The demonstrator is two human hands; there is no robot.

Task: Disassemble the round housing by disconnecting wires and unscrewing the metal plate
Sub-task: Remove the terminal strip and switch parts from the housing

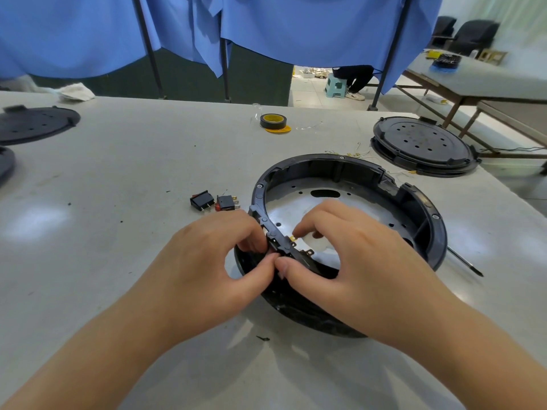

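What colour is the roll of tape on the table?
The tape roll is black with a yellow core, seen in the head view.

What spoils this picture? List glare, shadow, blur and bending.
Head view: soft glare patches on the table and on the metal plate; shadows under both forearms and the housing; the table edges and curtain poles bow from the wide lens; the fingers and far chairs look slightly soft.

Both hands cover the near rim of the round housing (349, 184) at six o'clock, so the small part they pinch is mostly hidden. A screwdriver (466, 263) at three o'clock disappears behind the housing wall. At nine o'clock, a black disc (6, 162) is cut by the edge.
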